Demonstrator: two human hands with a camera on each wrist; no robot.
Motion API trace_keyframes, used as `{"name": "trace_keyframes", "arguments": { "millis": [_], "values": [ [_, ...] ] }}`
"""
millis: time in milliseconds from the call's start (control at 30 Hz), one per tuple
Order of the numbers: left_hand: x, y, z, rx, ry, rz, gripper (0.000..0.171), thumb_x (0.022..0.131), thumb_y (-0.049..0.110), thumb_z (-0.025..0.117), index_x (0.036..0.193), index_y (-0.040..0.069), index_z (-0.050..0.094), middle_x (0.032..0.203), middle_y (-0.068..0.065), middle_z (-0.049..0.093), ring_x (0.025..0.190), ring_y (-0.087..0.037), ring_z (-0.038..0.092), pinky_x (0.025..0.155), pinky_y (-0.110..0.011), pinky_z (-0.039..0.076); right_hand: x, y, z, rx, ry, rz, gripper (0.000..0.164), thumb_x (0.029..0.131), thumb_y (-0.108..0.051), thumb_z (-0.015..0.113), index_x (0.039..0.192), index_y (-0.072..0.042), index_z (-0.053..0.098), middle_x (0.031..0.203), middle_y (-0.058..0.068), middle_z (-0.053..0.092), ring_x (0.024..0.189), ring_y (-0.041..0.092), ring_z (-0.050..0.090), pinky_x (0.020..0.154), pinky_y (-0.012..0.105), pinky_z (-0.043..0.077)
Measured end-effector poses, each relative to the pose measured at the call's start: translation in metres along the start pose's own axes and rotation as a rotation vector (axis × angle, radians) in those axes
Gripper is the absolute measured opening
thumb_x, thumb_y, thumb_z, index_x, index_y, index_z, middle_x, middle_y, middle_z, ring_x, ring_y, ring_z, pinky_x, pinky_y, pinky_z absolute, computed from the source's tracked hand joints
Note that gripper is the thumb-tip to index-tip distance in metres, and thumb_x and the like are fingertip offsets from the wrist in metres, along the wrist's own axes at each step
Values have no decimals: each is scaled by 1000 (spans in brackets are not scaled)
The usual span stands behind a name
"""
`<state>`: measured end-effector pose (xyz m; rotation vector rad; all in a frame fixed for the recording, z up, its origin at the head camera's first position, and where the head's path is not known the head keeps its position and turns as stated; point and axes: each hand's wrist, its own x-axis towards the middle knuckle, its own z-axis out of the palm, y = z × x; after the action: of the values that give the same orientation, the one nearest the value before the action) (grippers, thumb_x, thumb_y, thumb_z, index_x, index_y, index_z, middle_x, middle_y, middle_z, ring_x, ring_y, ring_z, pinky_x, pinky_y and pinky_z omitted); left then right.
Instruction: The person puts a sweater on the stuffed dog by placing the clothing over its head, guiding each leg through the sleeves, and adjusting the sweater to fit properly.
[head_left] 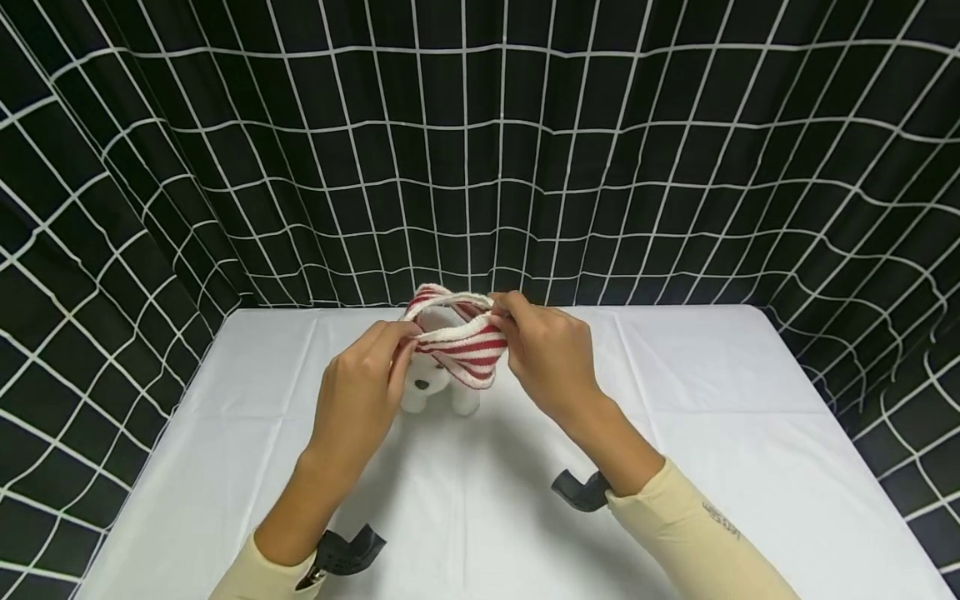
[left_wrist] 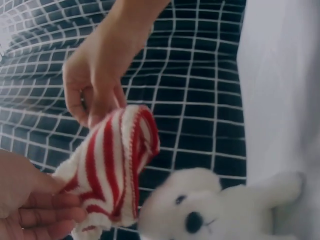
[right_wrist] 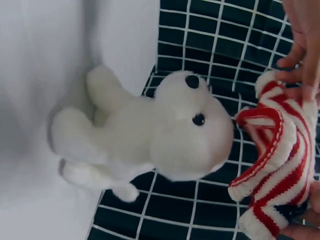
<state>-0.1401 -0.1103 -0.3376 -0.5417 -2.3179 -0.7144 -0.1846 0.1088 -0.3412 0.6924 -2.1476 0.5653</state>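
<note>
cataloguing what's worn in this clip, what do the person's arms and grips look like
The left sleeve and right sleeve are pale cream; the right one bears a small dark marking, too small to read. A black, curved left piece and matching right piece jut out near the cuffs. The left grip and right grip wear no gloves.

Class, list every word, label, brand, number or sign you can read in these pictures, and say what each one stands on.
Readable text: none.
Right sleeve: a small dark marking, too small and blurred to read, or even to tell whether it is lettering.
Striped sweater: no lettering can be made out.
</note>
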Motion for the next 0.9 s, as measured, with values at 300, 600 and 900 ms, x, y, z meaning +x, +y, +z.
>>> {"name": "trace_keyframes", "arguments": {
  "millis": [300,600,900],
  "values": [
    [7,-17,-1,21,-25,-90,12,97,7,68,109,5,71,105,-9,73,90,-27,72,69,-43,57,20,0,32,-77,-36,-25,6,95,-7,70,96,-4,65,80,9,75,61,27,69,49,37,52],
    [6,-31,10,45,-27,-137,13,96,9,69,109,5,73,101,-7,74,72,-19,66,59,-37,52,4,5,51,87,89,137,19,99,-15,63,110,0,68,119,14,71,108,29,68,81,45,59],
    [6,-35,10,75,20,-114,13,95,9,71,107,8,74,92,-4,73,68,-16,63,53,-35,47,-26,8,47,779,-201,840,31,98,-11,61,126,3,56,86,15,74,69,25,72,62,32,60]
  ]
}}
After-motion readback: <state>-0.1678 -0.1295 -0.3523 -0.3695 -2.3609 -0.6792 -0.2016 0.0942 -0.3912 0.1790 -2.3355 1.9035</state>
